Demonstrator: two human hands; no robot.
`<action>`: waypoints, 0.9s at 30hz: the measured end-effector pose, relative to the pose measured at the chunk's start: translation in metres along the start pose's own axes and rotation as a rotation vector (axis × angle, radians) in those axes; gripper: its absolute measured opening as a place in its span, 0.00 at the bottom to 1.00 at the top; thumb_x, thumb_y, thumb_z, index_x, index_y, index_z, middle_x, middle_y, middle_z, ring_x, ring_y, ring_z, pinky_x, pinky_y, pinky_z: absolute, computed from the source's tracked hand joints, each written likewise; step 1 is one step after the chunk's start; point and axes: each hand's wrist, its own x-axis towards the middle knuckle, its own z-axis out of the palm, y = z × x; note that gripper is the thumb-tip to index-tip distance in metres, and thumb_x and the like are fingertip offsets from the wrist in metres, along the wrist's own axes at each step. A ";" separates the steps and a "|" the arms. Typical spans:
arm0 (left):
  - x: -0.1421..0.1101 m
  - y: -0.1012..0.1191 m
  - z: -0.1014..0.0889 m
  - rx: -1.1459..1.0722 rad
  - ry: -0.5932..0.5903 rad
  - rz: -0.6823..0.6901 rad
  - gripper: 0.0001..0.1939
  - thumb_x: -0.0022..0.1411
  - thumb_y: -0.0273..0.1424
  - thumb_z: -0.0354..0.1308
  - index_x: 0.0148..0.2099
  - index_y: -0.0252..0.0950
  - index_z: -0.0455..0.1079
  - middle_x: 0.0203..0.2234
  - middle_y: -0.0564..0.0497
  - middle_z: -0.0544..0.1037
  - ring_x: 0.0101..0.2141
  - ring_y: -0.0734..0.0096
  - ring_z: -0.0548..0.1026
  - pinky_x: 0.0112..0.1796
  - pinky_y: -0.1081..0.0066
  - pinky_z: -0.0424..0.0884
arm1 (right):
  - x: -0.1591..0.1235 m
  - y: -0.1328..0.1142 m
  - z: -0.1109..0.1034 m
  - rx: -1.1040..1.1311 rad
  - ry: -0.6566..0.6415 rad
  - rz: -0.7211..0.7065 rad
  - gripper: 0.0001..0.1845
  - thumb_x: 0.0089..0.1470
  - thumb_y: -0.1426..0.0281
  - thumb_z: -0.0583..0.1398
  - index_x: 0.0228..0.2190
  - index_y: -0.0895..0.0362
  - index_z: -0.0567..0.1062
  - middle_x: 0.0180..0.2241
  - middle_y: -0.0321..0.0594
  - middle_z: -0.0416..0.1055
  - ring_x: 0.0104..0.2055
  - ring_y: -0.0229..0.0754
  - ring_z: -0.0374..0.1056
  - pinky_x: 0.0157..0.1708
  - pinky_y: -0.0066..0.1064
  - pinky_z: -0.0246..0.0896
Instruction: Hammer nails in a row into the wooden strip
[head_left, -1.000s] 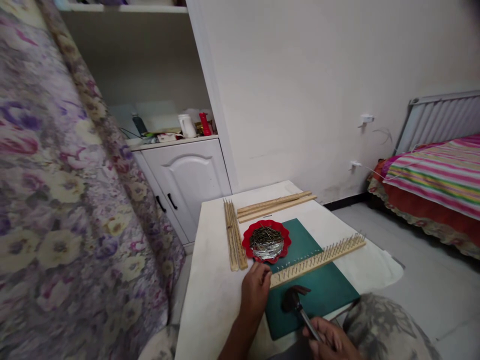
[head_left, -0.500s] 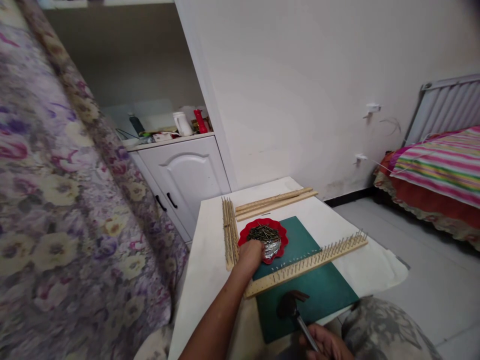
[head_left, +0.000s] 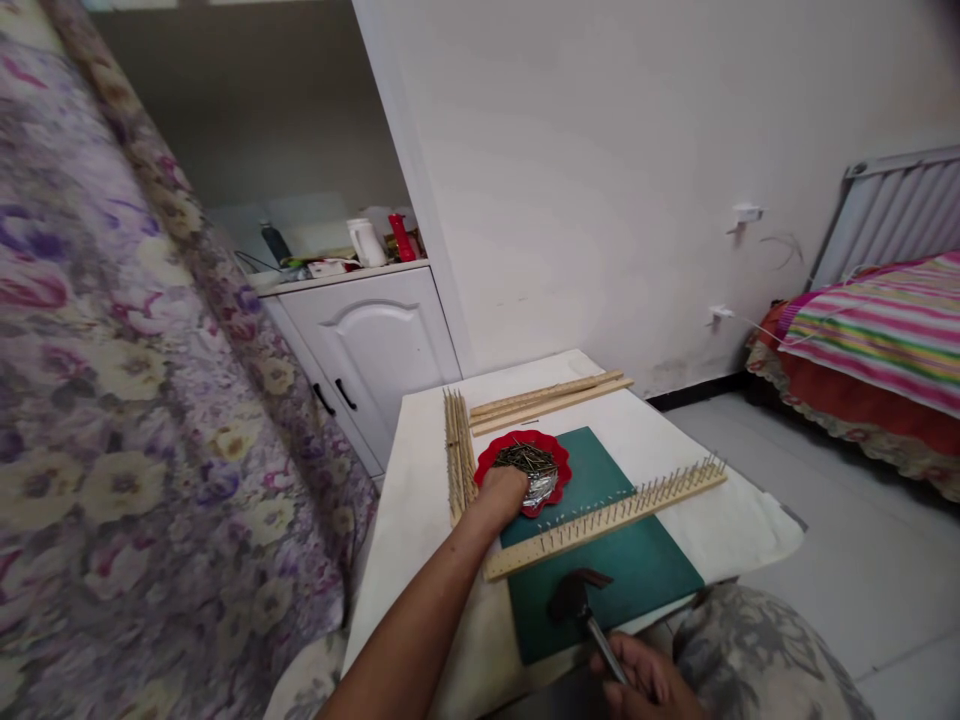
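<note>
My left hand (head_left: 501,492) reaches into the red scalloped dish (head_left: 559,459) full of small nails (head_left: 529,459); its fingers are curled down into the pile and hidden from view. My right hand (head_left: 645,680) grips the handle of a hammer (head_left: 576,598) at the table's near edge, the dark head resting on the green mat (head_left: 600,570). A wooden strip (head_left: 607,517) with a long row of upright nails lies slantwise across the mat between the two hands.
Bundles of plain wooden strips lie on the white table (head_left: 420,500): one bundle (head_left: 457,455) left of the dish, another bundle (head_left: 547,395) at the far edge. A floral curtain (head_left: 112,400) hangs at left, a white cabinet (head_left: 375,340) behind, a striped bed (head_left: 877,340) at right.
My left hand has moved from the near end of the nailed strip up into the red dish. The strip's near end has shifted slightly left. The hammer hand stays low.
</note>
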 end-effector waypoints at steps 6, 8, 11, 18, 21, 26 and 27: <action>-0.002 -0.008 0.001 -0.017 0.022 0.004 0.06 0.46 0.26 0.56 0.27 0.35 0.74 0.27 0.46 0.78 0.33 0.61 0.74 0.35 0.69 0.66 | -0.005 -0.006 0.001 -0.021 0.020 -0.024 0.26 0.37 0.46 0.61 0.28 0.55 0.66 0.12 0.26 0.60 0.12 0.28 0.46 0.14 0.21 0.37; -0.004 -0.009 0.003 -0.029 0.035 0.011 0.07 0.46 0.26 0.55 0.27 0.34 0.74 0.27 0.45 0.78 0.33 0.61 0.74 0.35 0.68 0.66 | -0.007 -0.006 0.001 -0.012 0.017 -0.021 0.26 0.37 0.46 0.61 0.29 0.55 0.66 0.12 0.26 0.61 0.11 0.27 0.44 0.14 0.21 0.36; -0.007 -0.010 0.005 -0.050 0.067 0.009 0.06 0.47 0.25 0.55 0.27 0.34 0.74 0.27 0.44 0.77 0.33 0.58 0.74 0.36 0.67 0.65 | -0.008 -0.006 0.000 -0.014 0.007 -0.017 0.26 0.39 0.47 0.60 0.30 0.56 0.65 0.13 0.27 0.63 0.10 0.26 0.43 0.12 0.20 0.34; -0.031 -0.005 0.003 -0.123 0.196 0.018 0.08 0.54 0.27 0.51 0.34 0.37 0.70 0.33 0.48 0.75 0.36 0.65 0.71 0.36 0.72 0.63 | -0.009 -0.001 -0.005 -0.051 0.005 -0.013 0.25 0.42 0.49 0.60 0.32 0.57 0.67 0.13 0.29 0.65 0.08 0.27 0.49 0.10 0.18 0.37; -0.053 -0.003 0.005 -0.152 0.263 0.021 0.10 0.58 0.28 0.47 0.38 0.37 0.68 0.34 0.49 0.74 0.36 0.68 0.70 0.37 0.73 0.62 | -0.011 0.000 -0.005 -0.040 0.017 -0.009 0.23 0.43 0.51 0.60 0.33 0.57 0.67 0.14 0.28 0.67 0.07 0.26 0.49 0.09 0.18 0.39; -0.090 -0.007 0.028 -0.372 0.428 0.077 0.11 0.61 0.30 0.44 0.37 0.38 0.68 0.33 0.50 0.73 0.37 0.71 0.69 0.38 0.75 0.62 | -0.015 -0.006 -0.003 -0.032 0.040 0.000 0.21 0.46 0.54 0.60 0.34 0.58 0.67 0.14 0.28 0.69 0.06 0.25 0.50 0.07 0.17 0.40; -0.095 -0.008 0.034 -0.414 0.428 0.076 0.11 0.61 0.31 0.44 0.36 0.38 0.68 0.33 0.51 0.73 0.36 0.71 0.69 0.38 0.75 0.62 | -0.016 -0.008 -0.002 -0.028 0.049 0.001 0.21 0.46 0.54 0.60 0.34 0.58 0.67 0.14 0.28 0.69 0.06 0.25 0.50 0.07 0.17 0.39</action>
